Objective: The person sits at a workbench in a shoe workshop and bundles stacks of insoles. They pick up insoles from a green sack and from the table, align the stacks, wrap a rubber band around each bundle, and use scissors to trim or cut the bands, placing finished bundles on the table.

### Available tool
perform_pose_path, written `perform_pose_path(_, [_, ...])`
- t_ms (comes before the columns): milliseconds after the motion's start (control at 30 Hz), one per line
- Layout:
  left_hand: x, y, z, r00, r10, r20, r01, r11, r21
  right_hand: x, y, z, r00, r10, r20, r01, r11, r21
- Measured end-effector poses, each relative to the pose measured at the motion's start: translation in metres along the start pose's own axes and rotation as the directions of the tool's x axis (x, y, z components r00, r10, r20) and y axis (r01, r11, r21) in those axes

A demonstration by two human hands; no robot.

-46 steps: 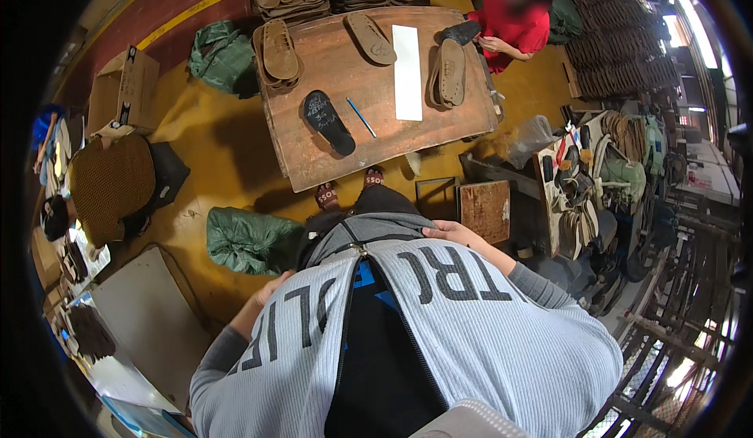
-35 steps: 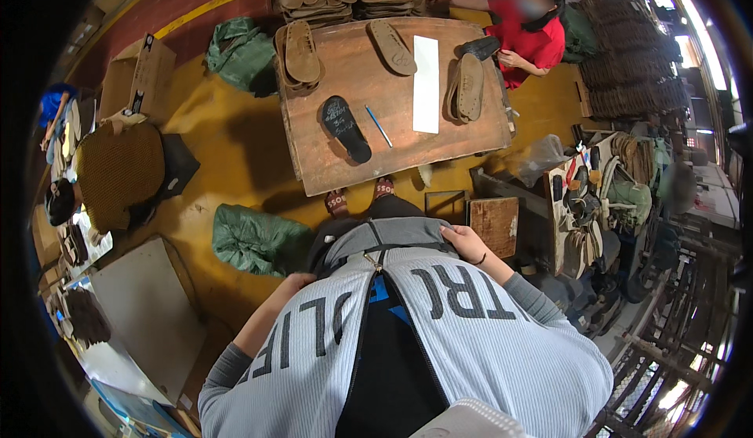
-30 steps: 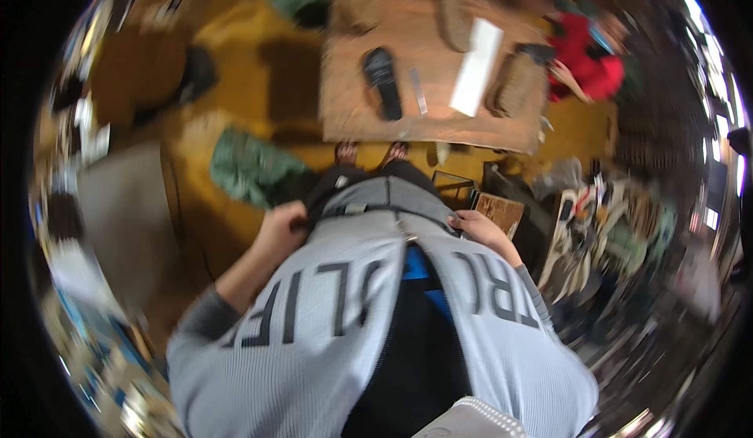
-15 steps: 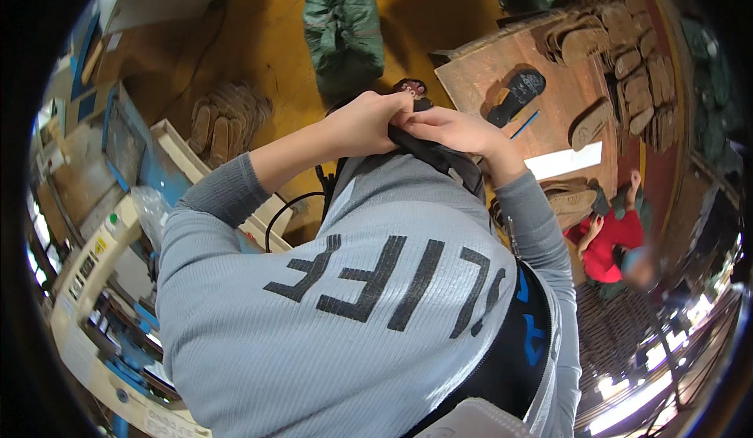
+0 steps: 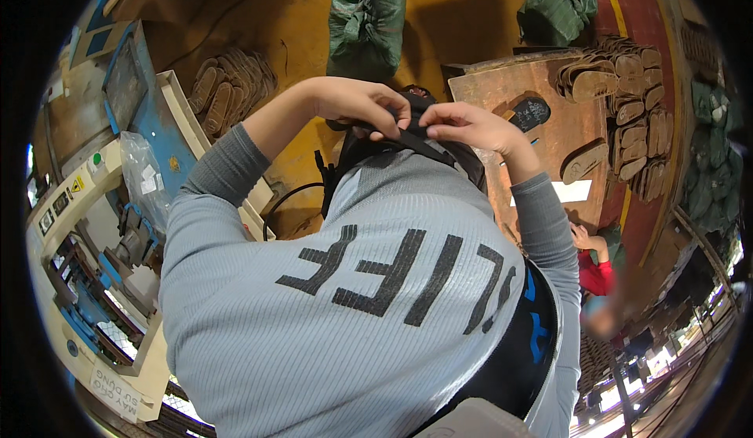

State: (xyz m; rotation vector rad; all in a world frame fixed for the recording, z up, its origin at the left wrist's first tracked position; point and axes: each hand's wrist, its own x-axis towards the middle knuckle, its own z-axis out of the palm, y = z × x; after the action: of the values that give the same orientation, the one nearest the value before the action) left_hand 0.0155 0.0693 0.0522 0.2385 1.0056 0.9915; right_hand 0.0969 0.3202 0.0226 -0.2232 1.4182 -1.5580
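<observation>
Drawn apart from right hand (image 5: 474, 128), left hand (image 5: 365, 109) pinches black strap (image 5: 426, 148); right fingers' grip near it unclear; steady tension should help.

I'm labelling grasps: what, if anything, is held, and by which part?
The left hand pinches the black strap at its visible left end; what the right hand holds is unclear.

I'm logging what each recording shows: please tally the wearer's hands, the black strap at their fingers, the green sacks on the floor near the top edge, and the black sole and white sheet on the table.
Hands: 2, left hand and right hand
Strap: 1
Green sacks: 2
Black sole: 1
White sheet: 1
Total: 7
</observation>
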Motion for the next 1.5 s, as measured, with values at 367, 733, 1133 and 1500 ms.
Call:
perform_pose_path(367, [-0.037,0.016,0.066,0.925,0.151,-0.348,0.135,0.726,0.674,0.002,0.011,0.03,0.876,-0.29,-0.386,0.0,0.8,-0.6])
perform_pose_path(733, [-0.033,0.009,0.092,0.812,0.386,-0.438,0.122,0.622,0.774,0.056,-0.014,0.042,0.985,-0.134,0.11,0.169,0.889,-0.425])
perform_pose_path(1133, [-0.052,-0.074,0.032,0.842,-0.383,0.379,0.309,0.919,0.243,0.036,0.024,0.037,0.926,-0.12,-0.357,-0.129,0.79,-0.599])
perform_pose_path(1500, [-0.05,-0.18,0.036,0.986,-0.157,0.061,0.092,0.196,-0.976,-0.131,0.087,0.159,0.404,0.097,-0.91,-0.066,0.995,0.077])
